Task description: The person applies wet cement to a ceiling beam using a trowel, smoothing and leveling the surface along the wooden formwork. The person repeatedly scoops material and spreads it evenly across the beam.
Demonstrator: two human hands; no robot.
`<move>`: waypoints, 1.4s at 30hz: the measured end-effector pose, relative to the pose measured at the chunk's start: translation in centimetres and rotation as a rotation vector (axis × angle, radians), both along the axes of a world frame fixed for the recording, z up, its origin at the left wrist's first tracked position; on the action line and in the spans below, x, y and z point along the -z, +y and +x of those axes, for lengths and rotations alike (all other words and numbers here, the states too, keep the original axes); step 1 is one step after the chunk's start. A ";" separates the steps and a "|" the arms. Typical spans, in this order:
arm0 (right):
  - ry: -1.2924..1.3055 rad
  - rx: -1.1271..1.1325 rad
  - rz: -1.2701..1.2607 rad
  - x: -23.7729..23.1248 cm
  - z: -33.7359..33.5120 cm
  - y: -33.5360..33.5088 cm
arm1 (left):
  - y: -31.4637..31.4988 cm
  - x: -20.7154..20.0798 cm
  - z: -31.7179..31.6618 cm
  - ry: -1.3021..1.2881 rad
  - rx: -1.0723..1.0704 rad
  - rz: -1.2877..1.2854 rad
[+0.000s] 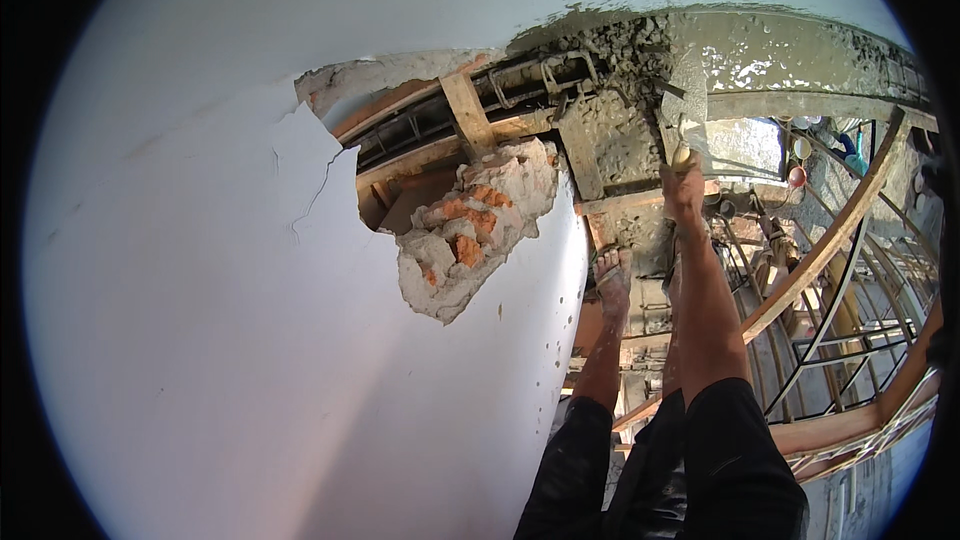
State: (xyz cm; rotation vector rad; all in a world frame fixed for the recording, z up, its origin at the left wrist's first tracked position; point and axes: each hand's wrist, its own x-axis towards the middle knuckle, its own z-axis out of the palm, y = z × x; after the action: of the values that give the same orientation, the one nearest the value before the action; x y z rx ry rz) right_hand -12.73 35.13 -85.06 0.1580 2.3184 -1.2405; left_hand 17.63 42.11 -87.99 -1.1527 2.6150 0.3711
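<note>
My right hand (683, 188) is closed around the pale handle of a plastering trowel (688, 80). Its long flat blade points away from me, against wet grey mortar (620, 120) with a rough, lumpy surface. A smoother grey mortar band (780, 45) runs to the right below a white wall. My left hand is not in view. Below the right hand, a bare, dusty foot (612, 275) rests near a wooden plank, and my right forearm partly hides the other leg.
The white wall (250, 320) at left is cracked and broken open, exposing brick rubble (470, 225), a wooden post (467, 110) and metal bars. Timber (830, 240) and metal framing (830, 350) fill the right side above a drop. Buckets (797, 177) stand farther off.
</note>
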 end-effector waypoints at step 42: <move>-0.086 -0.379 0.694 -0.5 -6.7 1.8 | 0.7 2.2 0.6 0.150 -0.112 -0.029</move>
State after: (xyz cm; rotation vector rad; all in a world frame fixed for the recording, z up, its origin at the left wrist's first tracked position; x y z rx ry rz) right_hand -19.40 36.92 -84.56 0.0008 2.4560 -0.2182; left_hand 18.27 42.86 -90.17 -1.3327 2.6979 0.4604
